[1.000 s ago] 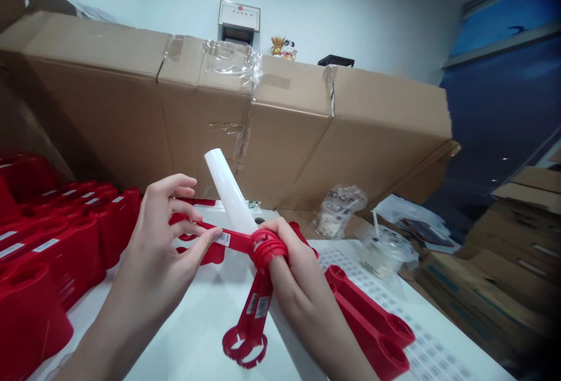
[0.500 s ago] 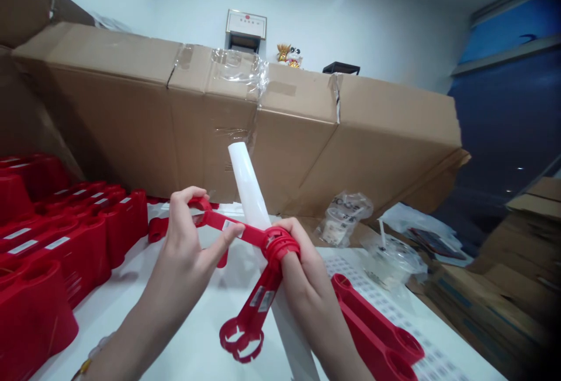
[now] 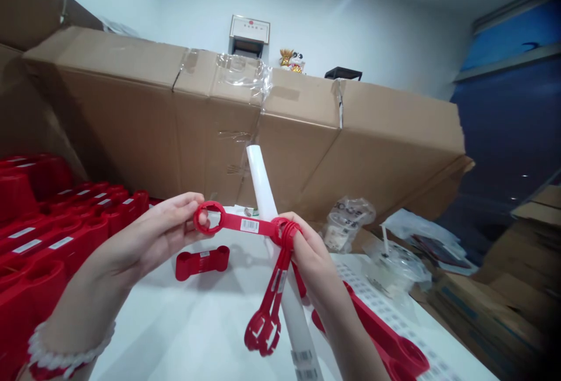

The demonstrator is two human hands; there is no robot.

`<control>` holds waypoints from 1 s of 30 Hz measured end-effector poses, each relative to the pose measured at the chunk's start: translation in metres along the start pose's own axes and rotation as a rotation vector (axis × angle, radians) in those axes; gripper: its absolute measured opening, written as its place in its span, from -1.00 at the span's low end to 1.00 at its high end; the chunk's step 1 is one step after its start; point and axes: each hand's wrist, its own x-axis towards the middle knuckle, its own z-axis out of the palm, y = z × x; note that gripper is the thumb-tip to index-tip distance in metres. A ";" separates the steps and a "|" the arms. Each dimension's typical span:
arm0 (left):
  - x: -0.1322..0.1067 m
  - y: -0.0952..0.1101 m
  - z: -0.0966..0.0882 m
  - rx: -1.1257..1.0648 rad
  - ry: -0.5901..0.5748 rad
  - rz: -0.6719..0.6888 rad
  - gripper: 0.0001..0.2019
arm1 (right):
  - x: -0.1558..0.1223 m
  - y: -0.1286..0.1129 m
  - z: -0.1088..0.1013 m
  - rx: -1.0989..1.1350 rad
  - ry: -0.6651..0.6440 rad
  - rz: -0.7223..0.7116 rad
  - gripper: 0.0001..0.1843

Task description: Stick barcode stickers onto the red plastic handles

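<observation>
A red ring-ended plastic wrench (image 3: 236, 222) with a barcode label stretches between my hands above the white table. My left hand (image 3: 162, 226) pinches its left ring, thumb and fingers around the rim. Closed over the ring ends at the other side, my right hand (image 3: 309, 246) also grips several more red wrenches (image 3: 274, 305), which hang down in a fanned bundle with labels on their bars. Behind and below them lies a white rolled tube (image 3: 262, 185), partly hidden by my right hand. Another labelled red wrench piece (image 3: 201, 262) rests on the table under the held one.
Stacked red pieces (image 3: 39, 241) fill the left side. More red bars (image 3: 394, 340) lie at right beside a sheet of labels (image 3: 372, 299). Plastic bags (image 3: 348, 220) and a lidded cup (image 3: 390, 264) stand at the back right. A large cardboard wall (image 3: 210, 118) closes off the back.
My left hand has moved outward to the ring end, and the held wrench is now more level. The hanging bundle has swung more upright. The piece on the table has come into view.
</observation>
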 end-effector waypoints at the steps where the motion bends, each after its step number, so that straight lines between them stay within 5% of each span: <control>1: -0.001 0.001 0.001 -0.011 -0.013 -0.011 -0.85 | 0.000 0.000 -0.001 0.030 -0.013 0.022 -0.76; 4: -0.002 -0.002 -0.001 -0.077 -0.031 -0.067 -0.84 | 0.001 -0.001 -0.001 0.125 -0.027 0.051 -0.78; 10: 0.004 -0.015 -0.017 -0.199 -0.086 -0.180 -0.50 | 0.006 -0.001 -0.002 0.195 -0.070 0.084 -0.84; 16: 0.004 -0.019 -0.018 -0.293 -0.258 -0.080 -0.49 | 0.010 0.002 -0.007 0.179 -0.119 0.109 -0.85; 19: -0.003 -0.018 -0.014 -0.271 -0.183 -0.019 -0.56 | 0.010 0.001 -0.007 0.159 -0.121 0.109 -0.86; 24: -0.005 -0.019 -0.018 -0.034 0.143 -0.033 -0.62 | 0.004 -0.008 -0.002 0.084 -0.074 0.061 -0.88; 27: 0.009 -0.027 -0.022 0.169 0.004 -0.059 -0.65 | 0.000 -0.008 0.001 0.002 0.011 0.005 -0.85; 30: 0.014 -0.035 -0.012 0.438 0.246 0.121 -0.52 | 0.002 0.000 -0.001 -0.086 0.119 -0.060 -0.80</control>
